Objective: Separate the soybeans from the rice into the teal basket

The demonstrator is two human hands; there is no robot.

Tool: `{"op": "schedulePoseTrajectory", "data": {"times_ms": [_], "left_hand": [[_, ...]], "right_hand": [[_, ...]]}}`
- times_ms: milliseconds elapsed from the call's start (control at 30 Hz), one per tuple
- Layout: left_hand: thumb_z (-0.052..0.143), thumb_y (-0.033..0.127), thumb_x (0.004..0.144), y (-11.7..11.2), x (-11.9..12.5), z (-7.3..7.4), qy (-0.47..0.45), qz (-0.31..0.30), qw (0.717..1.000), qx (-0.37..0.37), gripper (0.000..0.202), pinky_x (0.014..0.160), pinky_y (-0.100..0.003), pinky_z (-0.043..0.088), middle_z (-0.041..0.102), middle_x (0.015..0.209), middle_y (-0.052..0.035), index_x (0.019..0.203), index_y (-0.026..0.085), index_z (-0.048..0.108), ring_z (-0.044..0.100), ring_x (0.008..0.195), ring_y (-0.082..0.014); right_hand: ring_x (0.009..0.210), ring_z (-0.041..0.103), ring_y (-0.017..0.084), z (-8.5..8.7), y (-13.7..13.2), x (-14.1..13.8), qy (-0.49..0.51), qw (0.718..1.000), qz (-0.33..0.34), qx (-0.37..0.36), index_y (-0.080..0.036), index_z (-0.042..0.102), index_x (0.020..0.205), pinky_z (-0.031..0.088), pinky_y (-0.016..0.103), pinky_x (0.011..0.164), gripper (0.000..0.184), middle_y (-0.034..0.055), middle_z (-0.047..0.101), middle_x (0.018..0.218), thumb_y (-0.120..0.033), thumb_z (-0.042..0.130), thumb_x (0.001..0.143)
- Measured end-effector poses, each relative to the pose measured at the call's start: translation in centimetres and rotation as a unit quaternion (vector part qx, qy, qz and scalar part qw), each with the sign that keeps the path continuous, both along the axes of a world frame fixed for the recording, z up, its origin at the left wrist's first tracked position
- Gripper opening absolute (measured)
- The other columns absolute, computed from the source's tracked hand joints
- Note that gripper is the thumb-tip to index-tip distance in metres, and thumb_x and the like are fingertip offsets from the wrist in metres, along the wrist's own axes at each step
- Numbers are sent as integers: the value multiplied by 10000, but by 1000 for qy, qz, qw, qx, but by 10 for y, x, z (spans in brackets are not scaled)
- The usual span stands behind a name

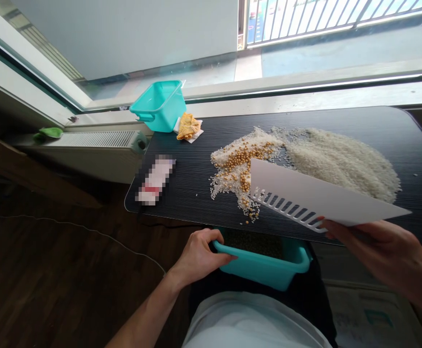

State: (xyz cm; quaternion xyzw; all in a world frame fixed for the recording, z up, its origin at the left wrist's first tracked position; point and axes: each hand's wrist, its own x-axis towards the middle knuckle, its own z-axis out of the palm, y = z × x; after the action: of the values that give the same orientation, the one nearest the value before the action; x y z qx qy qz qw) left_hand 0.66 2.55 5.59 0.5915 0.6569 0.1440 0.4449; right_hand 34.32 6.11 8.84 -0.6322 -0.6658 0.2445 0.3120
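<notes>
My left hand [199, 256] grips the near left rim of a teal plastic bin [261, 270], which sits in front of my body at the table's near edge. Dark greenish grains [256, 243] lie inside it. In my right hand [385, 251] is a flat white plastic sheet [315, 188] with a row of slots along one edge, held tilted over the table. Its left end reaches a spread of yellow round beans [245, 155] mixed with white rice grains. Behind the sheet lies a wide heap of white rice [341, 157], partly covered by it.
The grains lie on a black wood-grain table [189, 193]. At its back left stand another teal bin [163, 106] and a crumpled yellow cloth-like thing [189, 126]. A blurred-out flat object [156, 180] rests at the left end. Beyond are a radiator [87, 145] and a window.
</notes>
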Motion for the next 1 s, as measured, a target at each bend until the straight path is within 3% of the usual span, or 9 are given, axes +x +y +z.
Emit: {"op": "schedulePoseTrajectory", "data": {"times_ms": [233, 500, 767, 1000], "left_hand": [[849, 282, 642, -1, 0, 1, -5, 6, 1000, 0, 249, 645, -257, 338, 547, 668, 52, 638, 184, 620, 500, 674, -121], [846, 291, 649, -2, -1, -1, -8, 4, 1000, 0, 255, 645, -257, 338, 536, 669, 52, 638, 187, 614, 499, 677, -123], [860, 283, 646, -2, -1, -1, -17, -1, 1000, 13, 298, 649, -255, 340, 534, 659, 56, 615, 186, 580, 494, 675, -121], [851, 289, 662, -3, -2, -3, -16, -1, 1000, 20, 278, 640, -249, 346, 539, 665, 56, 627, 187, 595, 499, 678, -120]], "right_hand": [[506, 730, 223, 2, -3, -3, 19, 1000, 18, -15, -268, 839, 666, 579, 287, 445, 585, 45, 797, 616, -825, 681, 748], [542, 759, 237, 3, -18, 12, 41, 999, 36, 1, -315, 865, 751, 668, 315, 565, 469, 33, 827, 686, -768, 745, 750], [468, 740, 236, 2, -41, 29, 4, 999, 45, 6, -396, 851, 665, 610, 276, 411, 363, -6, 809, 635, -734, 751, 753], [606, 789, 280, 1, -27, 10, 34, 996, 58, -67, -304, 875, 742, 673, 343, 600, 437, 43, 845, 737, -720, 743, 766]]}}
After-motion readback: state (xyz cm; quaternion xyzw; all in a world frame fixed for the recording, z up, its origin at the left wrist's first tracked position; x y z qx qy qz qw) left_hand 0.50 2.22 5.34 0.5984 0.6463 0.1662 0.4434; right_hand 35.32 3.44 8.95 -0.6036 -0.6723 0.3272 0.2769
